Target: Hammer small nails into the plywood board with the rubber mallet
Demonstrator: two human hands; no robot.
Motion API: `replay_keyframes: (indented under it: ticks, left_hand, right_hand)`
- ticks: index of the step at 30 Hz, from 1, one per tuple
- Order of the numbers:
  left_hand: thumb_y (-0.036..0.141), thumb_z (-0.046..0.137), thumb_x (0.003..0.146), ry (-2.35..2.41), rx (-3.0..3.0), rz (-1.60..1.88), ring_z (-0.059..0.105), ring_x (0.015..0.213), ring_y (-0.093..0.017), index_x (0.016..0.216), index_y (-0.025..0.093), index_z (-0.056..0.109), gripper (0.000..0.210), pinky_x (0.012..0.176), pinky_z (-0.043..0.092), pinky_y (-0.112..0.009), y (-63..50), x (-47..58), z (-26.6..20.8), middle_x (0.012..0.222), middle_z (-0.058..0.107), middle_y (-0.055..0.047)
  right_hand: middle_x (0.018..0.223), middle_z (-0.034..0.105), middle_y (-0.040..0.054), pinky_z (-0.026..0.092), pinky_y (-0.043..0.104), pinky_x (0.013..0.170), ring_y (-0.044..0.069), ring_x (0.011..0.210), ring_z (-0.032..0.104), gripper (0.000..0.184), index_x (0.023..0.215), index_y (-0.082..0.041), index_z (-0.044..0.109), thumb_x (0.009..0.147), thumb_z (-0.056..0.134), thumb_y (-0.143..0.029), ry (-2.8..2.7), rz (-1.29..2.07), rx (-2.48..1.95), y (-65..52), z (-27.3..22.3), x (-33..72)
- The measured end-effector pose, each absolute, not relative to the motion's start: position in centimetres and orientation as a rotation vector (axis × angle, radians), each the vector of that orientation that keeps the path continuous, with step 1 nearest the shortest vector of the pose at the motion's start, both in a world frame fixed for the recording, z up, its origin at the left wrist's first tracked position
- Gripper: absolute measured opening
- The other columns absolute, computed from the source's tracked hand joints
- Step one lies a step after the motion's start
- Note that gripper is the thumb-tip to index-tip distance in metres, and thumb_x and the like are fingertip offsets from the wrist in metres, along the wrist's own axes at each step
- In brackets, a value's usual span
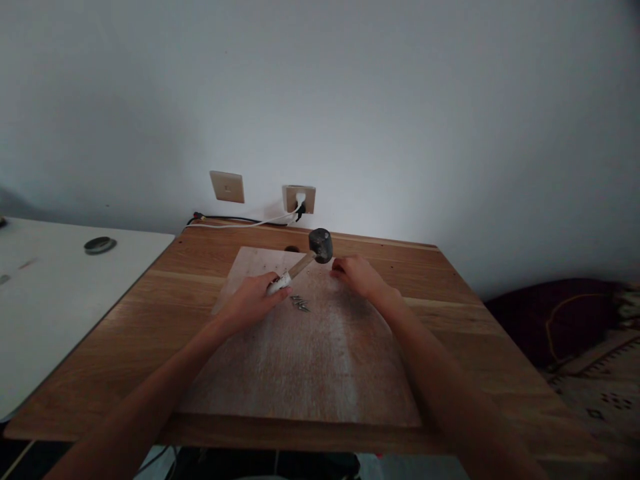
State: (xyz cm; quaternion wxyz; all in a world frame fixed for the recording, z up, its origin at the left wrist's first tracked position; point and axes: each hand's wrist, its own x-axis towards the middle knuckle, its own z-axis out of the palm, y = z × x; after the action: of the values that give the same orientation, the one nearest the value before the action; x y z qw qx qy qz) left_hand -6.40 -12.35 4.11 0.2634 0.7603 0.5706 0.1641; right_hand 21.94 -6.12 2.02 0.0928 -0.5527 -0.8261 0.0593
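Observation:
My left hand point(257, 297) is wrapped round the white-covered grip of a mallet point(301, 265). Its dark, blocky head point(321, 245) is raised over the far part of a worn wooden board point(300, 373). At the board's far right, my right hand point(356, 272) has its fingers pinched together close to the surface; whatever they hold is hidden or too small to name. A small pile of metal screws or nails point(300, 303) lies on the board between the two hands. Tiny dark marks dot the board near its far edge.
Beneath the board is a brown wooden table point(450, 320). A white table point(60, 287) adjoins on the left, with a round dark-rimmed object point(100, 245). Cables point(240, 225) run along the back to a wall socket point(300, 199). A dark red cushion-like item point(555, 320) sits at right.

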Motion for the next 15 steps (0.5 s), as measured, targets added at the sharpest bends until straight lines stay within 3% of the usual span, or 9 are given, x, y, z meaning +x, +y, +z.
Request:
replay_keyframes:
  ticks: [2, 6, 9, 12, 15]
  left_hand:
    - [0.048, 0.055, 0.093, 1.527, 2.06, 0.448, 0.069, 0.083, -0.025, 0.088, 0.02, 0.064, 0.03, 0.075, 0.046, -0.033, -12.3, -6.0, 4.1, 0.088, 0.074, -0.008]
    - [0.047, 0.054, 0.094, 1.435, 2.117, 0.419, 0.071, 0.087, -0.027, 0.097, 0.02, 0.068, 0.031, 0.077, 0.047, -0.034, -11.8, -5.2, 3.7, 0.093, 0.076, -0.009]
    - [0.047, 0.054, 0.094, 1.409, 2.187, 0.314, 0.072, 0.092, -0.03, 0.104, 0.018, 0.069, 0.033, 0.077, 0.047, -0.034, -11.6, -4.8, 3.5, 0.098, 0.077, -0.012]
    - [0.048, 0.053, 0.096, 1.426, 2.213, 0.268, 0.072, 0.092, -0.03, 0.108, 0.018, 0.069, 0.036, 0.076, 0.047, -0.034, -11.7, -4.5, 3.6, 0.1, 0.077, -0.013]
    - [0.048, 0.052, 0.096, 1.429, 2.214, 0.251, 0.072, 0.091, -0.031, 0.109, 0.018, 0.069, 0.037, 0.077, 0.047, -0.035, -11.8, -4.6, 3.8, 0.1, 0.077, -0.013]
  right_hand:
    - [0.089, 0.078, 0.0099, 0.052, 0.031, 0.082, 0.024, 0.089, 0.073, 0.01, 0.09, -0.021, 0.077, 0.092, 0.075, -0.03, -2.411, 0.203, -1.633, -6.1, 1.8, 22.4]
    - [0.107, 0.077, 0.0141, 0.054, 0.039, 0.09, 0.028, 0.099, 0.072, 0.033, 0.108, -0.017, 0.075, 0.084, 0.083, -0.038, -2.321, 0.252, -1.563, -6.4, 2.2, 24.2]
    - [0.115, 0.074, 0.0142, 0.052, 0.046, 0.098, 0.031, 0.108, 0.069, 0.04, 0.118, -0.018, 0.072, 0.083, 0.082, -0.036, -2.245, 0.217, -1.516, -6.9, 2.9, 25.8]
    - [0.117, 0.073, 0.0131, 0.051, 0.048, 0.1, 0.031, 0.111, 0.067, 0.036, 0.116, -0.019, 0.07, 0.084, 0.08, -0.031, -2.219, 0.161, -1.459, -7.7, 3.6, 26.4]
    - [0.104, 0.072, 0.0105, 0.052, 0.04, 0.09, 0.027, 0.099, 0.067, 0.018, 0.103, -0.019, 0.069, 0.089, 0.075, -0.028, -2.191, 0.158, -1.425, -9.1, 4.1, 25.5]
